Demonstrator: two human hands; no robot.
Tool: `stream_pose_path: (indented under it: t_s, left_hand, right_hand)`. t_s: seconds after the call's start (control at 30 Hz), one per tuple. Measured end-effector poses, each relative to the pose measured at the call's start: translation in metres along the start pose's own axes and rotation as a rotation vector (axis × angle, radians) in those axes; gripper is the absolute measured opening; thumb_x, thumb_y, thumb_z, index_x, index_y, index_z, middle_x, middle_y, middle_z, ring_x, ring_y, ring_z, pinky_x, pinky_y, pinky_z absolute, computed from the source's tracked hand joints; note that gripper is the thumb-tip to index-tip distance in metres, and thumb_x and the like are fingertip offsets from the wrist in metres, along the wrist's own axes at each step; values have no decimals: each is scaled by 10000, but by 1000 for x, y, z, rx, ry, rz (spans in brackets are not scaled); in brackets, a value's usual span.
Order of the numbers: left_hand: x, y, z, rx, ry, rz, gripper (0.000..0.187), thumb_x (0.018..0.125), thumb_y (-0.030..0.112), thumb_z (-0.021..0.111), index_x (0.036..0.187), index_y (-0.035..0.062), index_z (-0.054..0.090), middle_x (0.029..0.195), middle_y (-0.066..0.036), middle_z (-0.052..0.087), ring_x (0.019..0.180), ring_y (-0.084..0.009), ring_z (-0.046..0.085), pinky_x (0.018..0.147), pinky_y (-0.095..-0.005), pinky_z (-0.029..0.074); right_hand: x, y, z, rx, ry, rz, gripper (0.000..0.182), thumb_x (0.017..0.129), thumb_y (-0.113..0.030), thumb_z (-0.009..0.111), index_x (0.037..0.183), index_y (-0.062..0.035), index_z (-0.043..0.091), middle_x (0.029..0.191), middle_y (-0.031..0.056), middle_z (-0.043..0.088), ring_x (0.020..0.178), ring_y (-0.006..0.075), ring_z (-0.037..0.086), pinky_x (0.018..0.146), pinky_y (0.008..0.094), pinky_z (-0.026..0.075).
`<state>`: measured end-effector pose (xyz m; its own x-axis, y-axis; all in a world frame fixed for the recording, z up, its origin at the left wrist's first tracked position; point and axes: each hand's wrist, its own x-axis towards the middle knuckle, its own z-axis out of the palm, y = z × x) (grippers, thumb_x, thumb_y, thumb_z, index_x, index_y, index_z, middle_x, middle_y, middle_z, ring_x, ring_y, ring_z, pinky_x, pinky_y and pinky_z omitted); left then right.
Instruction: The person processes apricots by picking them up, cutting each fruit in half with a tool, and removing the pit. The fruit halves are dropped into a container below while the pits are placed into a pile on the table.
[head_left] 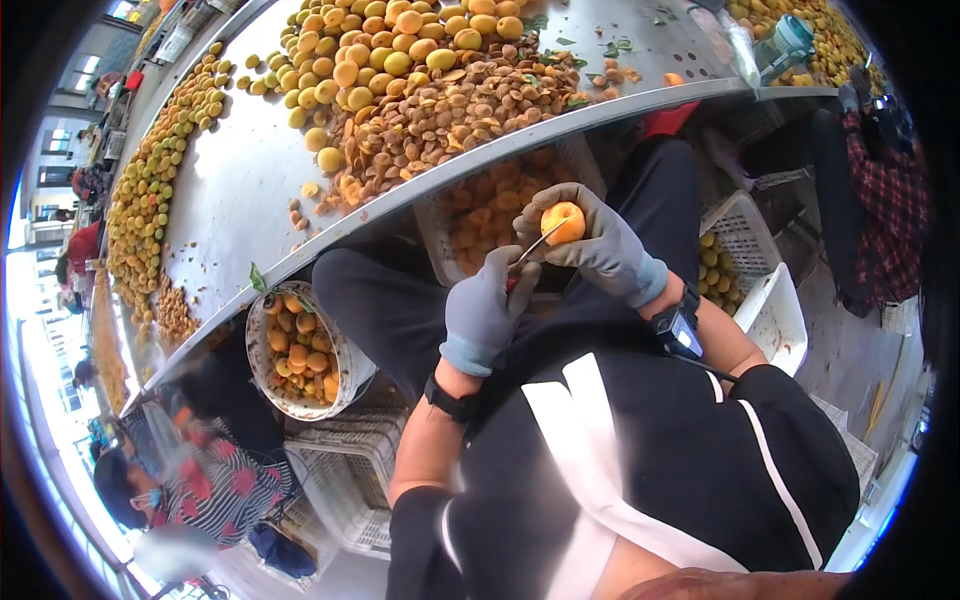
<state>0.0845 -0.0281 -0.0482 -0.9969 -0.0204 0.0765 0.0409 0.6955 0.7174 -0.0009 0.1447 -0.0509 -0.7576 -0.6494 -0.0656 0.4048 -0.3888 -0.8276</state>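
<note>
My left hand point(487, 308), in a grey glove, is closed around the handle of a small knife point(541, 240). The thin blade points up and to the right, against an orange apricot point(563, 222). Fingers of my gloved right hand point(612, 248) hold that apricot from the right and behind. Both hands are above my lap, near the table's edge. Below and beyond them, a crate point(432, 240) of orange apricot pieces sits partly under the metal table point(232, 180). My hands and legs hide part of this crate.
On the table lie a heap of brown apricot pits point(430, 125) and whole apricots point(395, 45). A white bucket point(262, 375) of apricots stands left of my legs, near a white crate point(335, 480). Another crate point(745, 225) is at right. Co-workers point(225, 485) sit on both sides.
</note>
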Motion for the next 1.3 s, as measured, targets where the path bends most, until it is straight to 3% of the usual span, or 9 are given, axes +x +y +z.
stream_pose_path:
  t_s: [0.17, 0.37, 0.6, 0.63, 0.7, 0.9, 1.07, 1.23, 1.3]
  left_hand:
    - [-5, 5, 6, 145, 98, 43, 264, 888, 261, 627, 1068, 91, 537, 776, -144, 649, 658, -346, 639, 536, -403, 483]
    - [-2, 11, 10, 245, 129, 39, 244, 888, 220, 589, 1069, 66, 533, 819, -142, 641, 665, -337, 631, 539, -408, 486]
    - [4, 4, 18, 243, 61, -20, 274, 895, 235, 574, 1105, 77, 498, 852, -170, 638, 695, -367, 624, 560, -444, 482]
    - [6, 4, 17, 245, 63, -23, 274, 895, 235, 574, 1105, 77, 498, 852, -170, 638, 695, -367, 624, 560, -444, 482]
    - [11, 7, 13, 75, -92, -80, 332, 883, 251, 606, 1144, 91, 478, 886, -185, 650, 759, -385, 634, 603, -448, 489]
    - [9, 23, 10, -275, 7, 46, 412, 866, 229, 639, 1210, 100, 453, 887, -210, 654, 850, -397, 638, 688, -429, 499]
    - [7, 15, 9, -218, -93, -21, 379, 872, 212, 626, 1189, 99, 452, 905, -219, 652, 856, -418, 624, 700, -443, 494]
    - [5, 8, 17, -171, -93, -82, 331, 873, 177, 618, 1149, 81, 462, 925, -229, 648, 873, -438, 609, 713, -448, 489]
    - [6, 6, 19, -309, -122, -54, 308, 869, 159, 618, 1124, 63, 475, 933, -235, 644, 890, -437, 607, 723, -445, 485]
  right_hand:
    - [-6, 2, 8, 163, 25, 20, 492, 829, 26, 662, 1256, -84, 444, 1178, 69, 546, 1113, 217, 582, 914, 350, 524]
    - [-3, 5, 24, 169, 200, -41, 470, 858, 30, 629, 1264, -91, 426, 1178, 62, 541, 1099, 197, 592, 842, 307, 540]
    - [-2, -4, 22, 68, 182, 15, 499, 846, 5, 655, 1274, -96, 418, 1189, 58, 541, 1109, 191, 590, 809, 268, 544]
    - [-1, -2, 18, 102, 172, 13, 499, 841, 27, 646, 1268, -85, 412, 1182, 67, 542, 1116, 189, 585, 867, 296, 534]
    - [-1, -3, 12, 134, 162, 13, 499, 836, 48, 636, 1262, -73, 406, 1175, 76, 543, 1123, 187, 579, 925, 323, 525]
    - [-4, -13, -3, 120, 119, -9, 488, 800, 28, 695, 1240, -39, 496, 1116, 68, 587, 1075, 170, 590, 948, 326, 508]
    - [-13, -22, 16, 9, 189, -30, 507, 809, -17, 716, 1275, -46, 518, 1094, 58, 600, 988, 136, 607, 883, 280, 517]
    - [-11, -4, 7, 123, 116, -37, 477, 850, -92, 697, 1290, -55, 516, 1099, 46, 610, 963, 137, 624, 860, 302, 534]
    - [-12, -6, 8, 158, 102, -26, 463, 866, -122, 685, 1292, -56, 516, 1100, 41, 614, 959, 136, 628, 852, 310, 540]
